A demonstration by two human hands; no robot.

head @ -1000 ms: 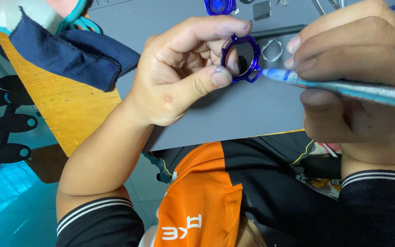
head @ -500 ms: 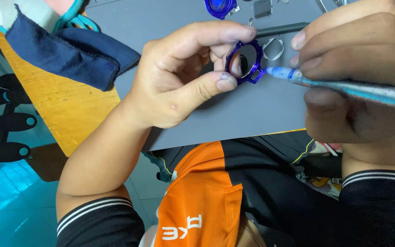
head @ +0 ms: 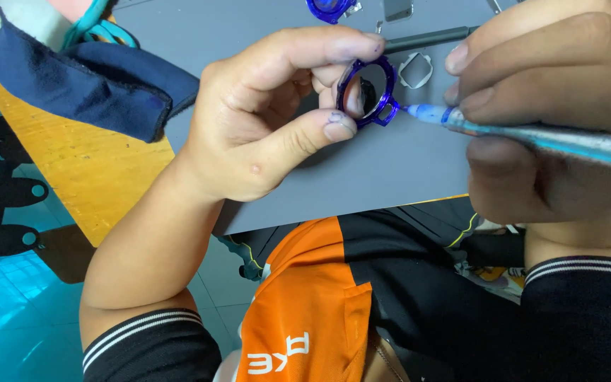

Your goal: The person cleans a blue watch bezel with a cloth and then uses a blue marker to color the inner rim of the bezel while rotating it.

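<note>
Item: translucent blue plastic ring-shaped frame (head: pixel 367 90), held above the grey counter (head: pixel 362 184). Left hand (head: pixel 263 120): grip closed, thumb and forefinger pinching the ring's rim. Right hand (head: pixel 553 106): grip closed on a blue-tipped metal pen tool (head: pixel 532 134), tip touching the ring's outer lug. Step, by appearance: working that edge. Next move calls for a steady tip and slight ring rotation.

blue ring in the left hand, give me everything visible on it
The translucent blue plastic ring is a round frame with small lugs on its rim, one square tab at the lower right. It surrounds a dark, glossy centre. It is held on edge above the grey mat, its opening facing the camera. The left hand pinches it between forefinger on top and thumb below. The tip of the blue pen-like tool in the right hand meets that tab.
</note>
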